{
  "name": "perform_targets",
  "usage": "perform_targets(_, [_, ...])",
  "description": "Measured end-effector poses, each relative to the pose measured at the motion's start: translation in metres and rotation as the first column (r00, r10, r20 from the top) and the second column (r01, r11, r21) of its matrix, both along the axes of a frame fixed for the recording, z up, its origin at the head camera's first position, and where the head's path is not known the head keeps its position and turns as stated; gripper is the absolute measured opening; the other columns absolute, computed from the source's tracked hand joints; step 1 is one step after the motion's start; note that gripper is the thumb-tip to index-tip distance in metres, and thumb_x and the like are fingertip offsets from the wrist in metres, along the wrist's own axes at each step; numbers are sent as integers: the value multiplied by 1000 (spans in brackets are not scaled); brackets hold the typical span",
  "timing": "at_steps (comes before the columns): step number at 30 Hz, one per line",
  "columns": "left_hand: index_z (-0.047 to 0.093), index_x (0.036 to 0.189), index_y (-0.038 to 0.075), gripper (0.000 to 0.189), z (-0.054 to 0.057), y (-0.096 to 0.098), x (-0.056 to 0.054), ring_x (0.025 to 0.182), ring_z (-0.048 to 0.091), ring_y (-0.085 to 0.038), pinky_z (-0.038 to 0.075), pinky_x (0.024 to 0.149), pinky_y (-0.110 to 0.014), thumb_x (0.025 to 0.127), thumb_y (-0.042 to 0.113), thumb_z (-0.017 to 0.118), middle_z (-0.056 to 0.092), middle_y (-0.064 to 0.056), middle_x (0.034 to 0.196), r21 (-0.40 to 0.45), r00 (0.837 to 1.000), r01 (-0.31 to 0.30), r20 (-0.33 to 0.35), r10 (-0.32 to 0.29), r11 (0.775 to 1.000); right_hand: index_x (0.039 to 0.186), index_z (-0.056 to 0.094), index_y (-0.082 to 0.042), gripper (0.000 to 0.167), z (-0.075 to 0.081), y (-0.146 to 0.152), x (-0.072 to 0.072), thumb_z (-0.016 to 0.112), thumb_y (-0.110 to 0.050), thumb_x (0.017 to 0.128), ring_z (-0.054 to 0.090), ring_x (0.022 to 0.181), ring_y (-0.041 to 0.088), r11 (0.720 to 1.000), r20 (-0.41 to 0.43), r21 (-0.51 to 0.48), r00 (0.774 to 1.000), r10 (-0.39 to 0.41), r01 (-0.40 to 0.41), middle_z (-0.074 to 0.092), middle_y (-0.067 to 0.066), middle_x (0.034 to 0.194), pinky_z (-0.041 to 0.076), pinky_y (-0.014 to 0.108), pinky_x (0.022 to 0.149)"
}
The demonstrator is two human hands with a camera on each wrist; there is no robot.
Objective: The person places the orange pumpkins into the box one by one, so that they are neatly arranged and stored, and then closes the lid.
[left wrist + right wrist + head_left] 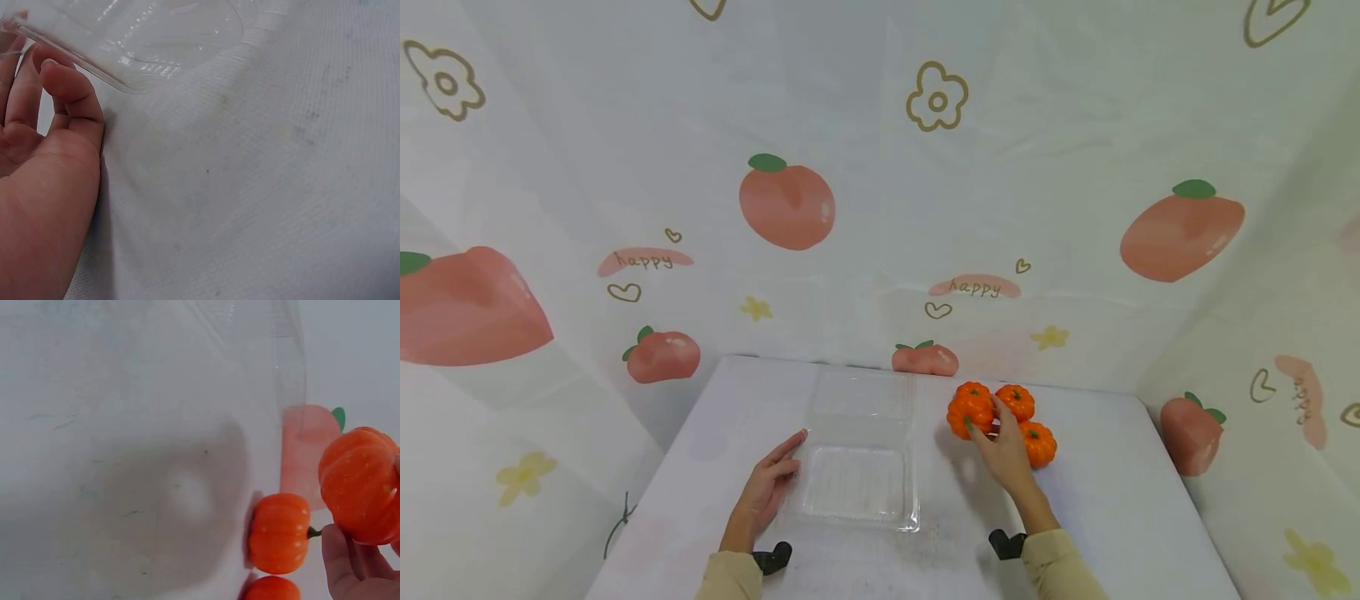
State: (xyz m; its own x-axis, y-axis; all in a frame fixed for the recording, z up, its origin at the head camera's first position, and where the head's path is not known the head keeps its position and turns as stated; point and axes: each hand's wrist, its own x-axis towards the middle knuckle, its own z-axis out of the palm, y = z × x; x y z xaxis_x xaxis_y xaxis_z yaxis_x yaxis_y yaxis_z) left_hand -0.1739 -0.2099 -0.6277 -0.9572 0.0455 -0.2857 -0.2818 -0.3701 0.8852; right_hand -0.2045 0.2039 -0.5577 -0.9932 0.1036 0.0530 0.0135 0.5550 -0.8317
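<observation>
My right hand [1004, 450] grips an orange toy pumpkin [362, 487] between thumb and fingers, raised above the table. In the head view, the held pumpkin overlaps another pumpkin [973, 389] behind it. Two more, a back pumpkin [1018, 402] and a front pumpkin [1041, 445], sit close by on the right. A clear plastic clamshell box [854, 483] lies with its lid folded back toward the wall. At the box's left side rests my left hand [765, 485], fingers loosely bent. The left wrist view has its fingertips right at the box's edge [94, 74].
A white cloth covers the table [692, 467]. Behind and at both sides hangs a white curtain [865, 283] printed with fruit and flowers. A dark cord [622, 522] shows at the table's left edge.
</observation>
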Motion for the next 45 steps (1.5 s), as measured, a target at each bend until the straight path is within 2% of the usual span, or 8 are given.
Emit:
perform_targets(6, [57,146,10,53,0,0,0,126,48,15,42,94,-15,94,-2,57,61,18,144,-7,1000,-4,-4,4,1000,156,34,-5,76,12,-5,-2,72,-30,95,57,124,33,1000,35,-28,999,6,-5,50,18,149,51,51,107])
perform_targets(11, [57,146,14,52,-1,0,1,128,46,12,41,95,-15,96,-1,57,56,14,150,-21,1000,0,2,1,1000,150,43,-7,69,18,-10,-1,75,-29,93,59,122,32,999,19,-33,1000,17,-17,55,15,145,53,50,105])
perform_targets(17, [57,145,10,51,0,2,1,124,49,12,43,92,-17,96,-2,57,58,14,148,-14,1000,-16,11,16,1000,149,46,-9,66,20,-17,-2,74,-31,94,62,116,30,998,-6,-12,998,60,-60,59,12,139,56,47,100])
perform_targets(21, [62,142,16,49,1,3,1,124,50,12,43,92,-17,96,-1,58,57,13,150,-15,1000,-18,17,18,1000,150,47,-9,64,23,-22,0,72,-33,95,63,112,28,995,-38,4,994,99,-99,60,12,137,58,45,96])
perform_targets(26, [66,137,21,48,1,2,1,122,51,15,42,96,-15,95,-1,58,55,10,152,-13,1000,-14,11,14,1000,152,48,-15,64,28,-29,2,69,-38,96,63,115,27,991,-51,41,990,131,-129,59,11,141,58,44,96])
perform_targets(33, [55,147,8,52,-3,0,2,121,51,15,42,96,-14,95,0,58,61,19,142,-22,1000,0,-19,0,1000,151,50,-19,60,32,-41,3,68,-36,97,64,110,25,984,-104,19,978,180,-179,58,10,141,59,36,91])
perform_targets(35, [58,145,11,51,-4,0,3,121,52,16,43,96,-13,95,0,58,60,16,145,-22,1000,-1,-24,1,1000,151,50,-19,60,33,-44,3,69,-35,97,64,108,23,982,-110,1,976,190,-191,59,9,139,59,33,89])
perform_targets(45, [51,149,4,54,-1,1,4,120,52,16,43,98,-11,96,-1,57,60,16,145,1,1000,-6,-24,6,1000,151,45,-14,68,34,-63,1,68,-45,95,62,113,22,974,-63,-47,974,217,-220,57,6,144,57,35,93])
